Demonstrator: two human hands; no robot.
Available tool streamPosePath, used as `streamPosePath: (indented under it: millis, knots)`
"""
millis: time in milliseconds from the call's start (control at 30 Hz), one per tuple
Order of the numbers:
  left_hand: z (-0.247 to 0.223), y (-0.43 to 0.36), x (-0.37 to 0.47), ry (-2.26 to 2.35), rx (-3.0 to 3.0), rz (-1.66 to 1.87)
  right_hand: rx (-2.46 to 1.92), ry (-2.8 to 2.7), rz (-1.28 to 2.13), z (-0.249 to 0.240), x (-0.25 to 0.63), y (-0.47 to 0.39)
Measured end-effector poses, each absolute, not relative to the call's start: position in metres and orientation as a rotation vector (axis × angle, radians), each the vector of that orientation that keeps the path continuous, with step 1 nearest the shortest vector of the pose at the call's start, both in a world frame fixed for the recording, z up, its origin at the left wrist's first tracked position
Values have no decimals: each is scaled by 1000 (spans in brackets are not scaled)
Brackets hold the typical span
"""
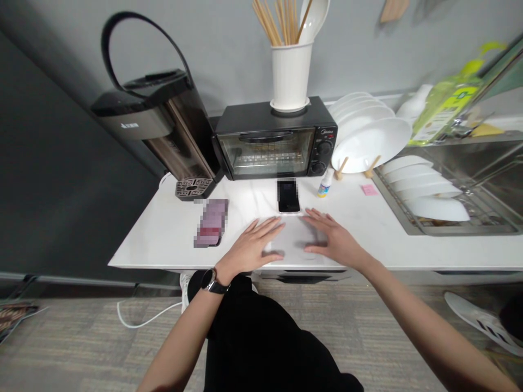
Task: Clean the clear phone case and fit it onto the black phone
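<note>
My left hand is over the front of the white counter, palm down with its fingers and thumb spread. Facing it from the right, my right hand has its fingers apart too, and nothing is in its grasp. A faint pale grey patch shows between the hands; whether it is a clear sheet or a shadow I cannot tell. Just beyond the fingertips lies a phone with a dark screen. To the left is a flat purple object, blurred out. A small white spray bottle stands behind my right hand.
A toaster oven backs the counter, topped by a white cup of chopsticks. Left stands a tall drink dispenser. On the right are racked white plates, a pink note, a green pump bottle and a sink holding bowls.
</note>
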State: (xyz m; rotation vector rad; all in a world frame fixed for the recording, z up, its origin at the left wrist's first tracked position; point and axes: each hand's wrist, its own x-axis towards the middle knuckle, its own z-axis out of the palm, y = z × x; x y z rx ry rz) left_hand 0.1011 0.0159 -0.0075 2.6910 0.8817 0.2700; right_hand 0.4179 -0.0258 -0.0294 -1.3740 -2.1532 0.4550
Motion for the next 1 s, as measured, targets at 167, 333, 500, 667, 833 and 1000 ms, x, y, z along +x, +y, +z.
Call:
streamPosePath:
  millis: [167, 333, 500, 667, 833, 1000]
  knots:
    - [-12, 18, 100, 865, 2698, 273, -1454, -1384, 282, -27, 436, 12]
    - [-10, 16, 100, 850, 2697, 422, -1474, -1391, 405, -33, 446, 77]
    - [13, 15, 134, 876, 2606, 842, -1389, -1711, 521, -11, 432, 49]
    - [45, 15, 185, 892, 2663, 798, -1234, -2143, 634, 22, 420, -28]
    - [50, -6, 205, 1003, 2884, 502, -1330, -2281, 288, 21, 410, -67]
    - [40, -11, 176, 921, 2946, 635, -1345, -2319, 103, 11, 408, -88]
